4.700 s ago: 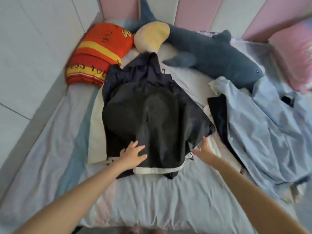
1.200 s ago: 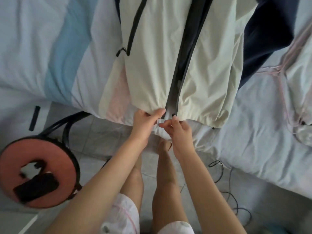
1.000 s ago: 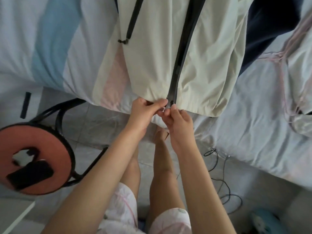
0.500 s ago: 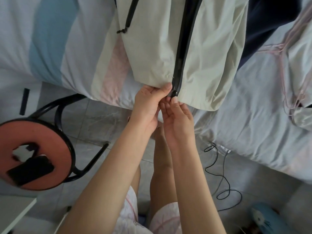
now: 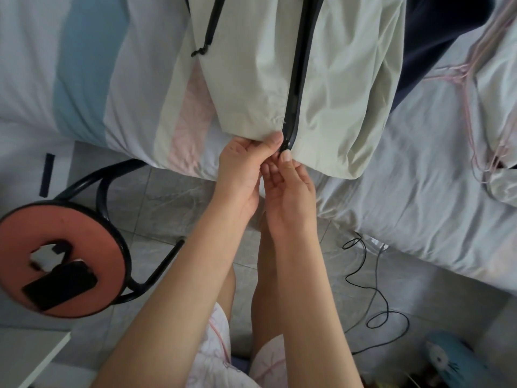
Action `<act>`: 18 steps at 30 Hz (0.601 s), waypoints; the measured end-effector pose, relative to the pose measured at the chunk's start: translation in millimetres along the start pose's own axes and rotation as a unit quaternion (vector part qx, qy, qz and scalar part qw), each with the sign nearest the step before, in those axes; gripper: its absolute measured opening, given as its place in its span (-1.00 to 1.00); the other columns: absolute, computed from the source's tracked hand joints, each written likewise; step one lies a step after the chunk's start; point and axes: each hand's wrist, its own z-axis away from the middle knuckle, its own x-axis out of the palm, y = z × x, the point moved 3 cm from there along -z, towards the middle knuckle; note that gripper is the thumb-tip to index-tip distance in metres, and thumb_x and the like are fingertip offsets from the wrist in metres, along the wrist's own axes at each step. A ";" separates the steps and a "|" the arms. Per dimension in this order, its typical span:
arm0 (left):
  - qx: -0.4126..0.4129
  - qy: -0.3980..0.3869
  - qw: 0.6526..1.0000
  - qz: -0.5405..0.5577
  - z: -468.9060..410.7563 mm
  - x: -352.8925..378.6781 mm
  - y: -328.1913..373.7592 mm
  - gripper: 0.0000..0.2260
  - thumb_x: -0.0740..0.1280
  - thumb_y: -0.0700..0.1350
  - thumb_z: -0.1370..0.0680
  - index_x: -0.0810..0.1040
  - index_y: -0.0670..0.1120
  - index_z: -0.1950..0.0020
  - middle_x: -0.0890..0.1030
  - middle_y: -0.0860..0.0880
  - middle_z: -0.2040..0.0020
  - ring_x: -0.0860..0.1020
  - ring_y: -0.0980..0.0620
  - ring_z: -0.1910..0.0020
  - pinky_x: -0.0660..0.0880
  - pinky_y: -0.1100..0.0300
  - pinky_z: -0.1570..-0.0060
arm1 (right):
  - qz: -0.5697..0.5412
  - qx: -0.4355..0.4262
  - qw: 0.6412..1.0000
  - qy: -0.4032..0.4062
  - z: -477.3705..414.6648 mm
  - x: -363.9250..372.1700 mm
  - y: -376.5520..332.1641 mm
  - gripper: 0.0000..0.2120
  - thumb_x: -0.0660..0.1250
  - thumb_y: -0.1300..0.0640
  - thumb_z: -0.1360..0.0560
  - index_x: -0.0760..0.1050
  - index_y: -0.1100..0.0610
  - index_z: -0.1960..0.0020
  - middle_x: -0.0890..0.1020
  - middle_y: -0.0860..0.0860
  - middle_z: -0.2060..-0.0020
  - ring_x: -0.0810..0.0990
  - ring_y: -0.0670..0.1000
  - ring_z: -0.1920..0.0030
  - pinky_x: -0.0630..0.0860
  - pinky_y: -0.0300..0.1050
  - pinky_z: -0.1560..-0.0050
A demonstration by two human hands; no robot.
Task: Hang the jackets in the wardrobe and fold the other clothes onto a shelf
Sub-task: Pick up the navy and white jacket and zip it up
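Observation:
A pale cream jacket (image 5: 335,79) with a black front zipper (image 5: 296,79) lies on the bed, its hem at the bed's edge. My left hand (image 5: 243,166) pinches the hem just left of the zipper's bottom end. My right hand (image 5: 291,186) pinches the zipper's bottom end from below, with the thumb on top. The two hands touch each other. A dark navy garment (image 5: 436,26) lies under the jacket's right side. A pink hanger (image 5: 475,88) rests on the bed at the right.
The bed (image 5: 419,191) carries a pale sheet with blue and pink stripes. On the tiled floor stand a round red stool (image 5: 92,247) with a dark phone (image 5: 61,284) on it. Black cables (image 5: 372,298) trail at the right. A white surface corner (image 5: 30,357) sits at the lower left.
The dark garment I was smoothing is gone from the middle; a cream jacket lies there. Over the last second both hands have closed in on the zipper's bottom end and turned palm up.

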 end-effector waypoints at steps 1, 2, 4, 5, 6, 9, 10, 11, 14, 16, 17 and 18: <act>0.002 -0.003 1.000 -0.003 0.4 0.2 0.6 -0.85 0.35 -0.33 -0.49 0.53 -0.16 0.26 0.57 0.05 0.45 0.54 0.17 0.45 0.44 0.35 0.39 | 0.000 0.002 1.000 0.003 0.2 0.5 -0.4 -0.78 0.21 0.29 -0.58 0.47 0.19 0.23 0.61 0.00 0.36 0.57 -0.11 0.31 0.53 -0.28 0.11; 0.004 -0.004 1.000 -0.008 1.1 0.8 1.1 -0.86 0.34 -0.34 -0.49 0.52 -0.17 0.26 0.57 0.05 0.46 0.54 0.17 0.46 0.44 0.35 0.41 | -0.002 0.004 1.000 0.006 0.4 0.9 -0.5 -0.78 0.21 0.29 -0.58 0.47 0.19 0.23 0.61 0.00 0.36 0.57 -0.11 0.31 0.53 -0.28 0.11; 0.011 0.003 1.000 -0.014 2.1 1.2 2.3 -0.86 0.35 -0.34 -0.48 0.53 -0.18 0.25 0.57 0.05 0.46 0.54 0.17 0.46 0.44 0.35 0.41 | -0.001 0.009 1.000 0.013 0.8 1.6 -0.4 -0.78 0.21 0.28 -0.58 0.47 0.19 0.23 0.60 0.00 0.36 0.56 -0.12 0.31 0.52 -0.28 0.13; 0.015 0.009 1.000 -0.017 2.8 1.4 2.8 -0.87 0.35 -0.35 -0.48 0.53 -0.18 0.25 0.58 0.04 0.45 0.54 0.16 0.45 0.45 0.34 0.40 | 0.002 0.009 1.000 0.020 0.9 1.8 -0.7 -0.78 0.21 0.28 -0.58 0.47 0.19 0.23 0.60 -0.01 0.36 0.55 -0.12 0.32 0.51 -0.29 0.14; 0.021 0.018 0.999 -0.022 3.0 1.3 2.7 -0.87 0.36 -0.35 -0.47 0.54 -0.18 0.25 0.59 0.03 0.43 0.55 0.15 0.44 0.46 0.33 0.39 | 0.005 0.009 1.000 0.027 0.7 2.3 -0.9 -0.79 0.22 0.28 -0.58 0.46 0.19 0.23 0.59 -0.01 0.37 0.54 -0.13 0.34 0.50 -0.30 0.15; 0.038 0.049 0.997 -0.047 3.3 -0.1 0.1 -0.89 0.39 -0.35 -0.45 0.55 -0.20 0.26 0.58 -0.04 0.39 0.53 0.10 0.43 0.45 0.28 0.38 | 0.017 0.006 0.998 0.054 -0.7 2.6 -1.1 -0.79 0.24 0.28 -0.57 0.44 0.17 0.24 0.54 -0.02 0.41 0.49 -0.14 0.38 0.47 -0.30 0.20; 0.041 0.058 0.996 -0.055 3.4 -0.5 -1.4 -0.89 0.40 -0.35 -0.44 0.55 -0.22 0.25 0.57 -0.06 0.38 0.50 0.09 0.44 0.44 0.26 0.39 | 0.023 0.005 0.998 0.061 -1.0 2.5 -0.6 -0.79 0.24 0.27 -0.57 0.43 0.17 0.24 0.52 -0.02 0.42 0.48 -0.13 0.38 0.45 -0.30 0.21; 0.044 0.066 0.995 -0.064 3.6 -0.7 -2.7 -0.90 0.40 -0.34 -0.44 0.54 -0.23 0.25 0.55 -0.08 0.38 0.49 0.07 0.45 0.43 0.24 0.39 | 0.031 0.004 0.997 0.067 -1.4 2.4 -0.1 -0.79 0.25 0.27 -0.57 0.43 0.17 0.25 0.51 -0.02 0.42 0.47 -0.13 0.38 0.44 -0.29 0.21; 0.039 0.090 0.992 -0.076 3.8 -1.8 -6.2 -0.93 0.40 -0.34 -0.44 0.54 -0.32 0.18 0.54 -0.11 0.38 0.49 0.01 0.41 0.46 0.17 0.34 | 0.048 0.002 0.996 0.080 -1.2 -0.3 0.3 -0.77 0.25 0.27 -0.57 0.42 0.17 0.27 0.51 -0.03 0.44 0.47 -0.12 0.37 0.43 -0.28 0.18; 0.018 0.093 0.994 -0.053 4.4 -2.0 -7.6 -0.90 0.40 -0.34 -0.44 0.55 -0.37 0.09 0.56 -0.15 0.32 0.54 -0.05 0.32 0.53 0.10 0.20 | 0.067 0.000 0.995 0.080 -1.7 -1.9 -3.3 -0.79 0.26 0.28 -0.56 0.43 0.18 0.25 0.53 -0.03 0.44 0.50 -0.12 0.36 0.46 -0.26 0.15; 0.010 0.091 0.995 -0.048 4.2 -1.7 -7.7 -0.88 0.40 -0.34 -0.44 0.55 -0.38 0.07 0.58 -0.19 0.28 0.56 -0.09 0.27 0.54 0.06 0.15 | 0.080 -0.001 0.994 0.080 -2.8 -2.2 -6.1 -0.80 0.27 0.28 -0.56 0.43 0.18 0.25 0.55 -0.02 0.44 0.51 -0.10 0.34 0.46 -0.25 0.13; 0.007 0.092 0.994 -0.053 3.7 -1.4 -7.7 -0.87 0.41 -0.33 -0.44 0.56 -0.38 0.07 0.59 -0.23 0.24 0.58 -0.12 0.23 0.55 0.04 0.12 | 0.092 -0.002 0.992 0.081 -4.2 -2.6 -8.4 -0.80 0.28 0.27 -0.55 0.44 0.18 0.26 0.55 -0.01 0.43 0.51 -0.08 0.33 0.46 -0.23 0.13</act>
